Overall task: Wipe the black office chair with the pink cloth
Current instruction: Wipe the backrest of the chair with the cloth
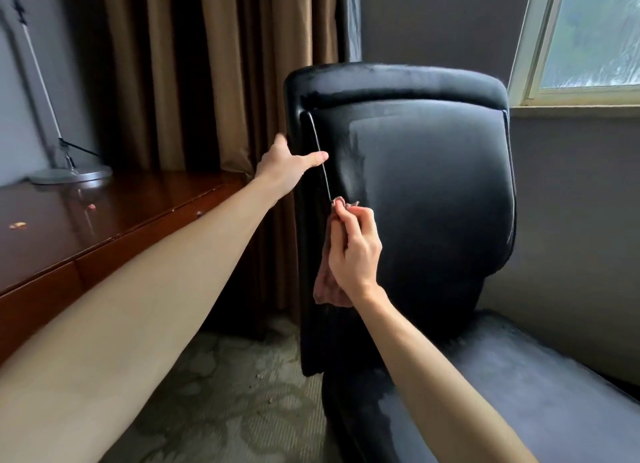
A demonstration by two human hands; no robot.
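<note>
The black office chair (433, 192) is standing in the middle-right of the view, w/ its backrest facing the person & its seat reaching toward the lower right corner. The left hand (291, 164) is gripping the backrest's left edge, approx halfway up. Its thumb is lying straight across the front side, and the other fingers are going round behind the edge, so they are mostly hidden. The right hand (353, 251) is pinching the pink cloth (329, 289) between thumb & bent fingertips. The cloth's top corner is touching the backrest just beside the light piping seam on the left side, a bit below the left thumb. The rest of the cloth is hanging down under the palm, in front of the backrest's lower left part. At left a brown wooden desk (104, 227) is carrying a lamp's round metal base (71, 175). Brown curtains (207, 64) are hanging behind, a window (588, 36) is showing at top right, & patterned carpet (225, 410) is covering the floor.
</note>
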